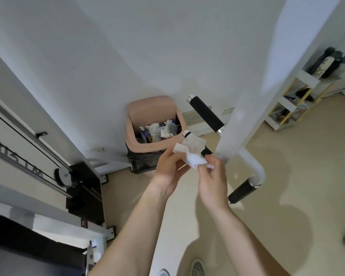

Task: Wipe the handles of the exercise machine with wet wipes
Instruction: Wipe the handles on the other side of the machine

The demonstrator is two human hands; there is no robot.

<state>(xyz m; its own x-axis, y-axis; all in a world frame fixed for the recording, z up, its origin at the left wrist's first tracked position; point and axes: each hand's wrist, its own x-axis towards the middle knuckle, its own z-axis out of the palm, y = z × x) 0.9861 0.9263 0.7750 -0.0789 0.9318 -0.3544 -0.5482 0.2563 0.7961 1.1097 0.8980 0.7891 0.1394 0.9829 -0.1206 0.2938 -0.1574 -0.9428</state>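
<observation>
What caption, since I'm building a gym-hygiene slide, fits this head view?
The left hand and right hand hold a white wet wipe over a black handle, pink bin behind.

- Grey lettering [16, 158] on the white machine panel [0, 136], left edge: upside down, cropped, not reliably legible.
- Blue packet [147, 136] in the pink bin [145, 147]: print too small to read.
</observation>
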